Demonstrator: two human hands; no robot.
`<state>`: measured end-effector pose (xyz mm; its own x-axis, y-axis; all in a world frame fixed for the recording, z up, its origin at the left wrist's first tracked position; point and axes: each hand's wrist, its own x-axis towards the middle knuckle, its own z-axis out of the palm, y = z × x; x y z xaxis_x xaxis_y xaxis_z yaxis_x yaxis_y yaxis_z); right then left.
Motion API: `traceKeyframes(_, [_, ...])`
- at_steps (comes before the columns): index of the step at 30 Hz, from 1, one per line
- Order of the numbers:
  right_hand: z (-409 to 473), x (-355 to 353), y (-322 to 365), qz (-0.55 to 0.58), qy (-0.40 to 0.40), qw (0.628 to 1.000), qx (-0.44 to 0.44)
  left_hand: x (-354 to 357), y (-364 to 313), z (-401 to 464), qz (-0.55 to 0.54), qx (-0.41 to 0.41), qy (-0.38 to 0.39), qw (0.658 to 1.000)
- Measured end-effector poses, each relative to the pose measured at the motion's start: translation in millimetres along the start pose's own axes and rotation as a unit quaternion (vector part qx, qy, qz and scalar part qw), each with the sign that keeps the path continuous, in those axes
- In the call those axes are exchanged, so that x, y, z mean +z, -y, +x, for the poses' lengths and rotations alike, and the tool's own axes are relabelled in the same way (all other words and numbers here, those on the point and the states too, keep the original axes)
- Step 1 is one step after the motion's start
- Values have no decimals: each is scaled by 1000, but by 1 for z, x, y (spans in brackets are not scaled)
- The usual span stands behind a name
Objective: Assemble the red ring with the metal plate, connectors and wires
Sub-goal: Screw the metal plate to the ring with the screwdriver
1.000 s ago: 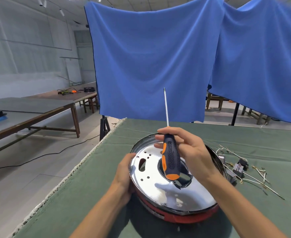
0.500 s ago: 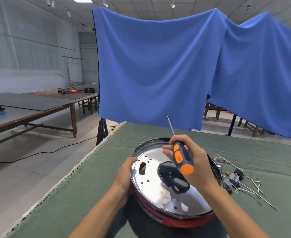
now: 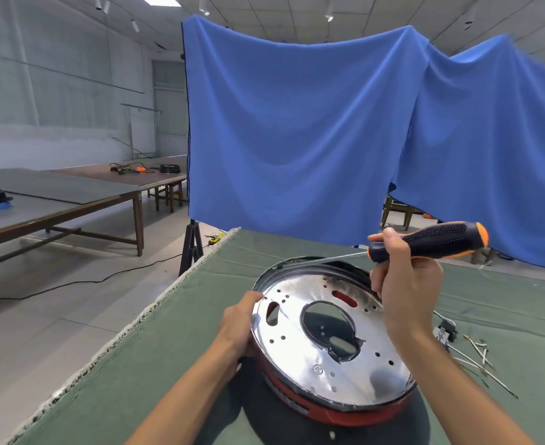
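Observation:
A shiny round metal plate point(image 3: 300, 361) with holes and a large centre opening lies on top of the red ring point(image 3: 345, 417), tilted up at the far side. My left hand point(image 3: 240, 319) grips the assembly's left rim. My right hand point(image 3: 406, 284) holds a black-and-orange screwdriver point(image 3: 432, 240) nearly level above the far rim, its thin shaft pointing left. Loose wires point(image 3: 477, 358) and a small connector point(image 3: 446, 330) lie on the green cloth to the right.
The green-covered table point(image 3: 168, 364) has its frayed left edge close to my left arm. A blue cloth point(image 3: 297, 130) hangs behind. Wooden tables point(image 3: 72, 200) stand to the left across the floor, with a black cable on the ground.
My right hand rose and swung the screwdriver from pointing upward over the plate's centre to lying nearly level above the far rim. The camera view tilted upward. My left hand stayed on the rim.

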<state>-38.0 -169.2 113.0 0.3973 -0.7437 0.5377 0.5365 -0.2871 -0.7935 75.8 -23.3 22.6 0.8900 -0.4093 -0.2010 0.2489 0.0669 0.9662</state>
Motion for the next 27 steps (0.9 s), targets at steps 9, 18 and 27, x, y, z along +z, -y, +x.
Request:
traceKeyframes(9, [12, 13, -4, 43, -69, 995, -55, 8, -13, -17, -17, 102, -24, 994])
traceKeyframes(18, [30, 8, 0, 104, -143, 983, -51, 11, -19, -27, -73, 145, -19, 987])
traceKeyframes(27, [29, 6, -9, 80, -155, 983, -53, 13, -20, -31, -102, 147, -17, 984])
